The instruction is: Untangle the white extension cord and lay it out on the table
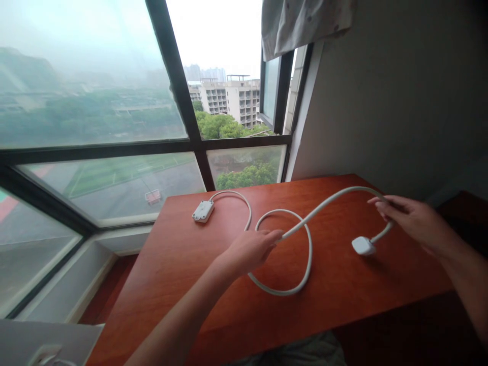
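Observation:
A thick white power cord (310, 254) runs across the wooden table and loops in the middle. My left hand (251, 249) is closed around it beside the loop. Farther right, my right hand (406, 216) pinches the cord close to its plug end, and the stretch between my hands arches up off the table. From the right hand hangs a white plug (363, 246), low over the tabletop; whether it touches cannot be made out. At the cord's other end, a small flat white block (203, 211) with dark spots at its corners lies near the table's far left.
The reddish-brown table (168, 284) stands against a dark-framed window (114, 151) and a grey wall (381, 101). A curtain (301, 25) hangs at the upper right. Below the table's left edge is a gap down to the floor (109, 290). Cloth (305, 351) shows at the near edge.

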Available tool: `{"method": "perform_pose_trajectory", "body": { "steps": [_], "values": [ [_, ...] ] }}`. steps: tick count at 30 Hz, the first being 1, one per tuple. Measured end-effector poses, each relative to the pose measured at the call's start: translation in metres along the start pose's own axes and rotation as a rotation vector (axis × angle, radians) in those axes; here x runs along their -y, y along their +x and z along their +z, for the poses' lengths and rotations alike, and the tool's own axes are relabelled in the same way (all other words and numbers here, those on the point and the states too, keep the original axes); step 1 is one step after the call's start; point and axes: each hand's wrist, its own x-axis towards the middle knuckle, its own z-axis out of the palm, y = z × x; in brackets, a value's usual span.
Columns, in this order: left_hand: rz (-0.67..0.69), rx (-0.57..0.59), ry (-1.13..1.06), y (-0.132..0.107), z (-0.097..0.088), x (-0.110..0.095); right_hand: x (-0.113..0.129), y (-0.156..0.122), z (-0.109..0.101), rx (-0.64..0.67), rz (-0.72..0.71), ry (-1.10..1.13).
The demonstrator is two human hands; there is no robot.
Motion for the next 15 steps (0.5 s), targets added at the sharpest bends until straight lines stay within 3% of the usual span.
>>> {"method": "perform_pose_trajectory", "body": {
  "steps": [3, 6, 8, 12, 15],
  "values": [
    [0.089, 0.051, 0.112, -0.002, 0.009, -0.006, 0.005, 0.003, -0.016, -0.113, -0.306, -0.382],
    [0.172, 0.102, 0.222, -0.002, 0.024, -0.011, 0.013, 0.004, -0.012, -0.189, -0.383, -0.551],
    [0.207, 0.118, 0.287, 0.000, 0.036, -0.013, 0.017, 0.005, -0.001, -0.130, -0.274, -0.433],
    [0.164, 0.106, 0.358, 0.010, 0.055, -0.007, 0.024, 0.006, 0.024, 0.004, -0.036, 0.110],
    [0.113, 0.068, 0.357, 0.020, 0.058, 0.004, 0.030, 0.005, 0.041, 0.043, -0.030, 0.201]
  ]
}}
